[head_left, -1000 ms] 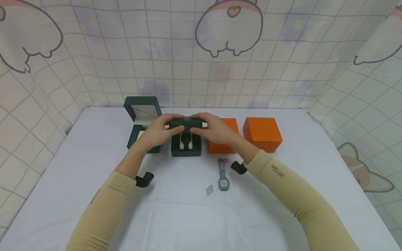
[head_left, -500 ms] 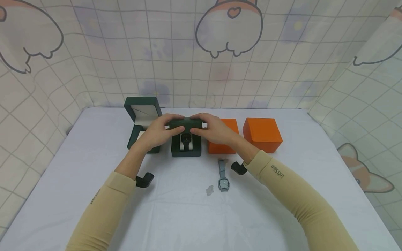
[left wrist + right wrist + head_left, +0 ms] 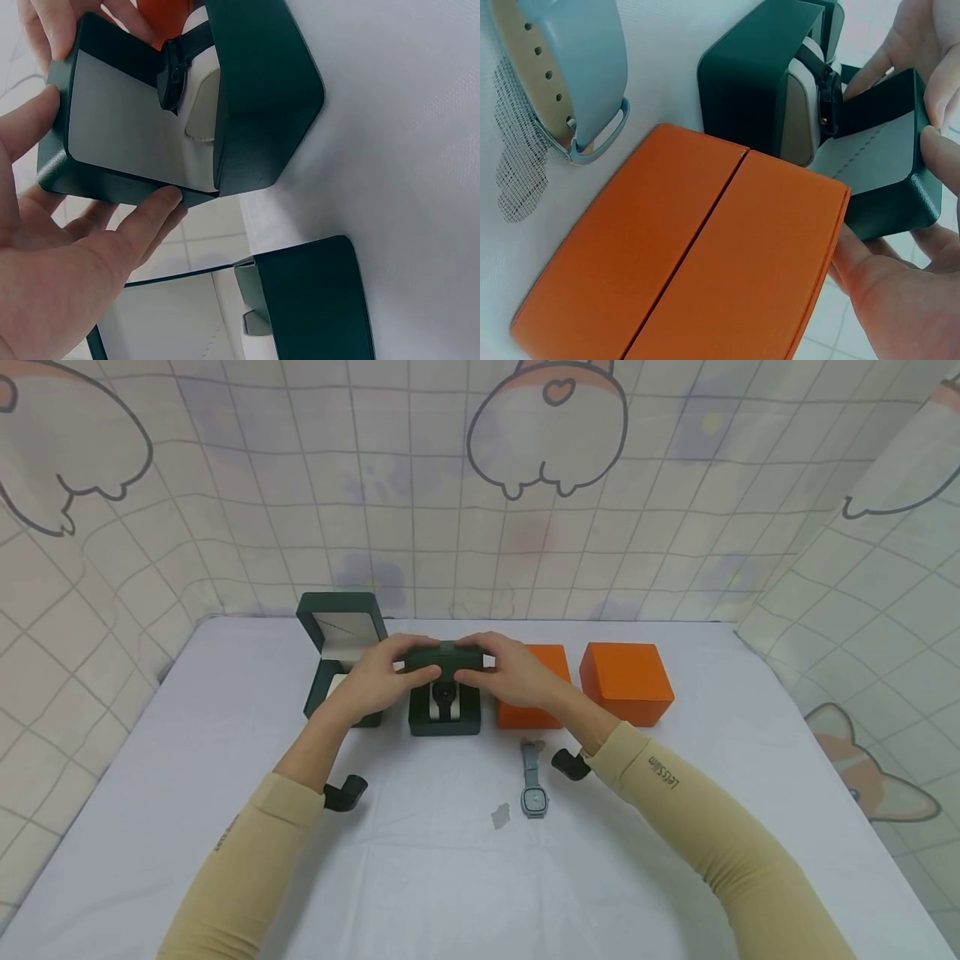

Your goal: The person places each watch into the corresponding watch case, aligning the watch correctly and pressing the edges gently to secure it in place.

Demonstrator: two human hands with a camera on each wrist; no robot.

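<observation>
In the head view a dark green watch box (image 3: 468,720) stands mid-table with its lid (image 3: 444,662) partly raised. Strapped round the white cushion inside is a black watch (image 3: 444,693). My left hand (image 3: 372,681) grips the lid's left side, thumb in front and fingers behind. On the opposite side, my right hand (image 3: 517,672) holds the lid in the same way. The left wrist view shows the lid's pale lining (image 3: 120,120) between both hands. A light blue watch (image 3: 534,797) lies in front of the right hand, its strap pointing towards the boxes.
Left of the hands a second green box (image 3: 341,602) stands open, partly covered by my left hand. Two orange boxes stand to the right, the nearer one (image 3: 528,714) beside the green box and the farther one (image 3: 628,672). A small grey patch (image 3: 500,815) marks the white tabletop.
</observation>
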